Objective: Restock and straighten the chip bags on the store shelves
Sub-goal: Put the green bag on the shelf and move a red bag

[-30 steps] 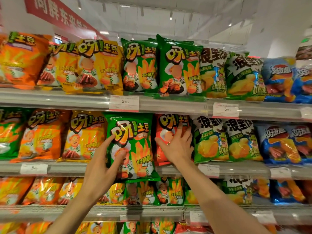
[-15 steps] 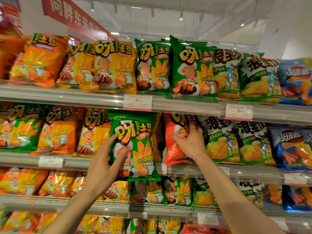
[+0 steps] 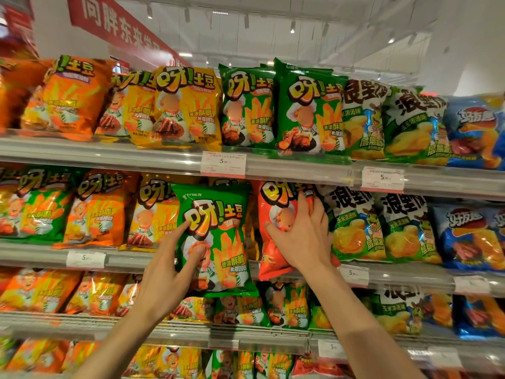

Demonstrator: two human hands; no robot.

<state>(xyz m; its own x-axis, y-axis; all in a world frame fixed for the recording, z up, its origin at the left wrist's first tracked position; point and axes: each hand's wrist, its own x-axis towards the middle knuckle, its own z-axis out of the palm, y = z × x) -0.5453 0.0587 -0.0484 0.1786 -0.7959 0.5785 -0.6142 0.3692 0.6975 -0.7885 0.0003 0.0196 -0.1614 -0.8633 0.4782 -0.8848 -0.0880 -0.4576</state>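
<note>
A green chip bag hangs in front of the middle shelf, its bottom edge drooping over the shelf rail. My left hand grips its lower left side, thumb on the front and index finger pointing up along its edge. To its right a red chip bag stands on the same shelf, tilted. My right hand is closed on the red bag's right side, fingers spread over its front. A dark gap shows between the two bags.
Three more shelves of chip bags fill the view: orange, yellow and green bags on the top shelf, white-green corn snack bags and blue bags to the right. Price tags clip onto the rails.
My right hand went from lying flat on the red bag to gripping its side and pulling it leftward and outward. The green bag in my left hand stayed in place. My head moved closer.
</note>
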